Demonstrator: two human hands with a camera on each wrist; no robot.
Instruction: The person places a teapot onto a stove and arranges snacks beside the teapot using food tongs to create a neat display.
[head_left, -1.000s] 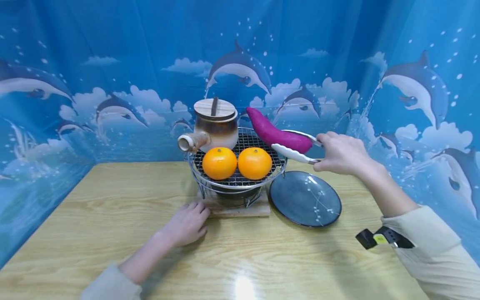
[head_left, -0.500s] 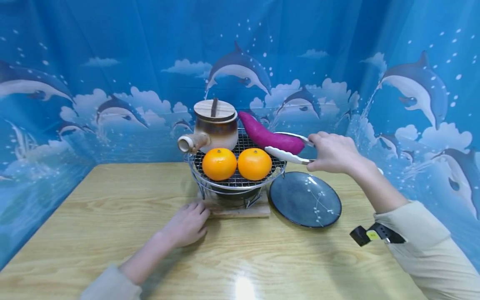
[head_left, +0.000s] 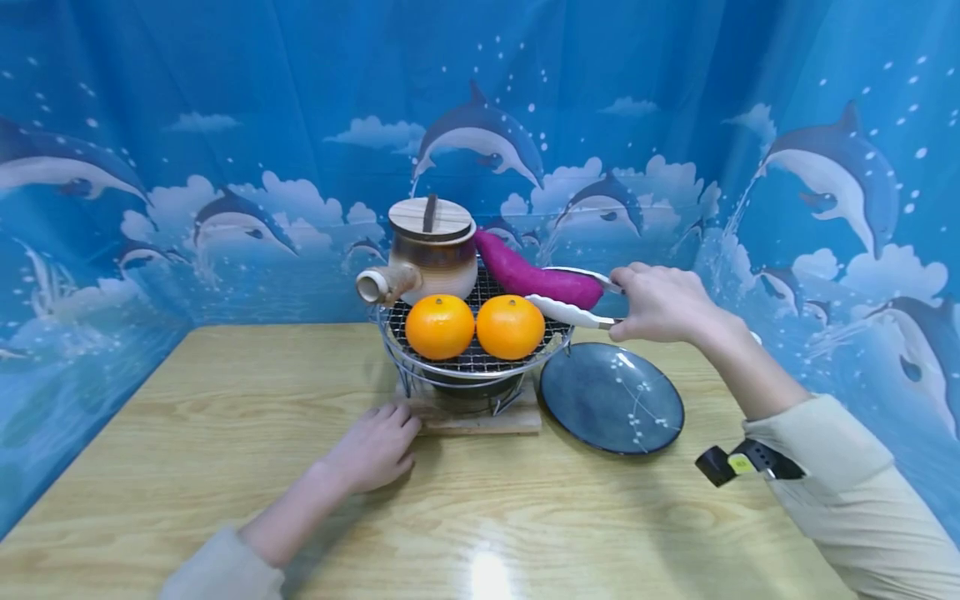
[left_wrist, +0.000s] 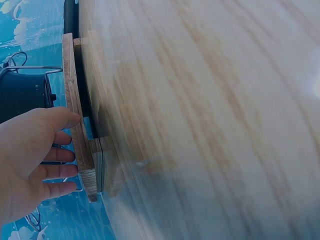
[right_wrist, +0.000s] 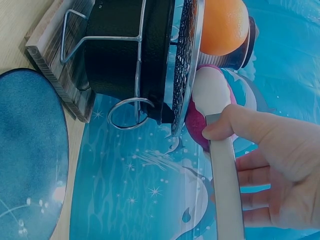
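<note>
In the head view my right hand [head_left: 663,302] holds a pair of tongs [head_left: 564,311] with white, scalloped tips. The tips lie on either side of a purple sweet potato [head_left: 528,271], low over the right side of the wire grill mesh [head_left: 486,287]. In the right wrist view the sweet potato [right_wrist: 196,127] looks to be against the mesh rim, and my thumb presses the upper tong arm [right_wrist: 225,175]. My left hand [head_left: 372,448] rests at the left front corner of the wooden board [head_left: 480,422]. Loosely bent fingers touch that board [left_wrist: 80,135] in the left wrist view.
Two oranges [head_left: 440,327] sit at the front of the mesh. Behind them stands a side-handled clay pot [head_left: 435,262] with a wooden lid. A wire stand holds the mesh above a black stove [right_wrist: 117,65]. Right of it lies a blue-grey plate [head_left: 600,400] on the table.
My right hand has moved left and slightly down with the tongs and sweet potato, bringing it closer to the pot and mesh. My left hand has stayed in place.
</note>
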